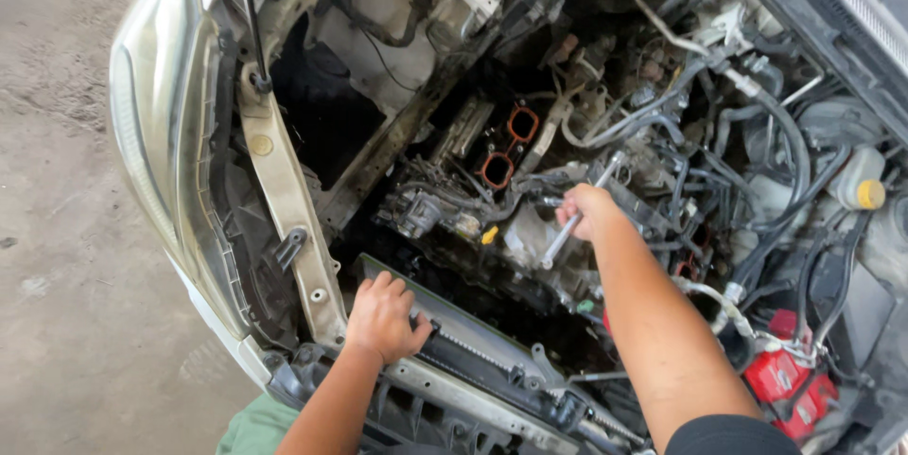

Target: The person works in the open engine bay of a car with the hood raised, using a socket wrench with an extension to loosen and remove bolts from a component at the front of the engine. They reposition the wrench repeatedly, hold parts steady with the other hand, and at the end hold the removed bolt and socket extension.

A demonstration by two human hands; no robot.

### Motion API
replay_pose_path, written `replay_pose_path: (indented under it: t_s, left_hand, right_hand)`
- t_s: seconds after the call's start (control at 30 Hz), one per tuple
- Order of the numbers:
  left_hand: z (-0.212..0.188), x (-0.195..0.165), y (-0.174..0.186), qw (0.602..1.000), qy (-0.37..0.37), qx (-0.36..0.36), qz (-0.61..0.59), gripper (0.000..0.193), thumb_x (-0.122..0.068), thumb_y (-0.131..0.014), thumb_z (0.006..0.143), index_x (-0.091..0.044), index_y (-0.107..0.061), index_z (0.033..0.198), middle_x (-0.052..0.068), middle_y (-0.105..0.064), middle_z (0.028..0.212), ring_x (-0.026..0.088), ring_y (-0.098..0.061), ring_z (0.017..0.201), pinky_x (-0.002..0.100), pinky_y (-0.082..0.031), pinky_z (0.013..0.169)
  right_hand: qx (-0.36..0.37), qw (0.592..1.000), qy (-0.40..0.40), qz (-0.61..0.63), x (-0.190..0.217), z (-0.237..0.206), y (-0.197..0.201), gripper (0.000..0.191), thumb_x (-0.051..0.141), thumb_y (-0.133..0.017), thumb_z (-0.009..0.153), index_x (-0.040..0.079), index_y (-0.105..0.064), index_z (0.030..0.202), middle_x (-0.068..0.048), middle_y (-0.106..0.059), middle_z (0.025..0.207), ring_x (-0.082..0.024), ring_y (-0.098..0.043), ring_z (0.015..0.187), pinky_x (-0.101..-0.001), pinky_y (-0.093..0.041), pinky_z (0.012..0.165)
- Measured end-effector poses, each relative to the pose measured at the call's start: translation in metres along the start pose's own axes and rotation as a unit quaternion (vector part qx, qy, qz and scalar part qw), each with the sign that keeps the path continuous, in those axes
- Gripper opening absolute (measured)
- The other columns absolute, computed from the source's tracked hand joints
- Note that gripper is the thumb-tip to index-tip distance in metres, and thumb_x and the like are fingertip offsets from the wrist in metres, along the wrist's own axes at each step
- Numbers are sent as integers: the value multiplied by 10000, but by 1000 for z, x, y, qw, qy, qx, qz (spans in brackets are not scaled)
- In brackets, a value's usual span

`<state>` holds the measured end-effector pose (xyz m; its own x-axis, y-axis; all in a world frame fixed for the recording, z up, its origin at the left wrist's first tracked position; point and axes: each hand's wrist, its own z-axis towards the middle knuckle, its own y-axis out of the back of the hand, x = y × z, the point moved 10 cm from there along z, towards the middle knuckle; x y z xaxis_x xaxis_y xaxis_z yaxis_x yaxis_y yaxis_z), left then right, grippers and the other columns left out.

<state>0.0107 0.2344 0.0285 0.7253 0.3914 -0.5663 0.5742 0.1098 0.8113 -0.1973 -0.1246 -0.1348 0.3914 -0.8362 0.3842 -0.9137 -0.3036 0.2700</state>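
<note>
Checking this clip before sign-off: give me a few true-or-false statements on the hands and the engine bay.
1. The right hand grips a long silver metal wrench. True.
2. The left hand holds a screwdriver. False: it holds no tool and rests on the black radiator top edge.
3. Two orange-ringed round ports show in the engine. True.
4. The small yellow round cap lies under the left hand. False: it sits at the far right on a pale plastic reservoir.
</note>
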Motion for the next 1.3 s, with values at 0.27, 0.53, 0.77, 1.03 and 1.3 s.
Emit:
replay_pose_path:
  t_s: [0.27,0.53,0.77,1.03,1.3]
  left_hand:
    - [2,-2,-1,1000,4,6,7,258,-326,-685,675,-74,-672,625,108,-628,772,317,-576,900,456,-464,781]
    - [0,-1,0,1000,-5,-13,-4,262,-328,-684,687,-77,-668,613,109,-629,768,322,-579,890,466,-463,778]
    - [-1,-1,-1,1000,-2,-7,2,263,-328,-686,681,-73,-675,621,101,-631,768,313,-584,897,456,-467,769]
    - [-2,-1,-1,1000,7,-9,3,251,-315,-679,679,-71,-679,619,99,-636,767,305,-588,897,449,-468,790]
    - [-2,2,-5,1000,10,5,-8,263,-318,-672,687,-59,-692,641,100,-650,787,305,-587,916,451,-467,798]
  right_hand:
    - [38,901,118,-416,44,-8,-21,153,134,-693,912,0,-682,985,-68,-613,681,-219,-572,589,-467,-549,648]
    - [108,171,523,-828,46,-102,-72,329,176,-627,889,279,-725,1186,-81,-744,826,-312,-699,896,-474,-547,785]
    - [77,545,449,-704,76,-82,-33,188,266,-714,905,178,-803,1046,-106,-695,803,-280,-669,666,-428,-513,662]
    - [30,945,83,-315,23,-25,12,195,217,-668,948,26,-628,939,-31,-523,644,-153,-457,485,-340,-438,465]
    - [40,984,-13,-175,16,1,0,164,143,-635,958,-16,-645,919,4,-468,606,-112,-440,480,-335,-504,520]
